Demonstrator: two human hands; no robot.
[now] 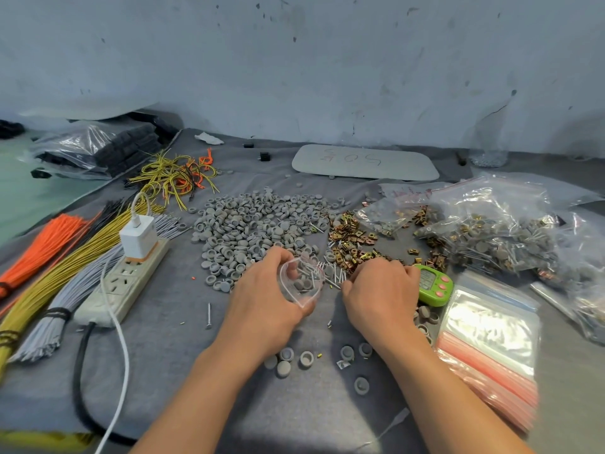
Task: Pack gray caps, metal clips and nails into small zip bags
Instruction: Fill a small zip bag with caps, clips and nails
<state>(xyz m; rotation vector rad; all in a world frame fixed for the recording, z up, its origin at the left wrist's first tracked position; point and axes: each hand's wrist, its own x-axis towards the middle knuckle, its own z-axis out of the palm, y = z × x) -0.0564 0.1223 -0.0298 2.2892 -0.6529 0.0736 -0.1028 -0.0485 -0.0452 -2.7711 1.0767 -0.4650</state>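
Note:
My left hand (262, 299) grips a small clear zip bag (302, 283), held open, with a few gray caps and nails inside. My right hand (379, 290) is curled over the nails (330, 273) lying just right of the bag; its fingertips are hidden, so what they pinch cannot be seen. A big heap of gray caps (255, 231) lies behind my left hand. Brass-coloured metal clips (352, 240) are spread behind my right hand. A stack of empty zip bags (491, 342) lies at the right.
Filled bags (491, 231) pile up at the right rear. A green timer (433, 285) sits beside my right hand. A power strip (124, 283) with a white charger, and bundles of orange, yellow and gray wires (65, 257), lie at the left. Loose caps (288, 358) sit between my forearms.

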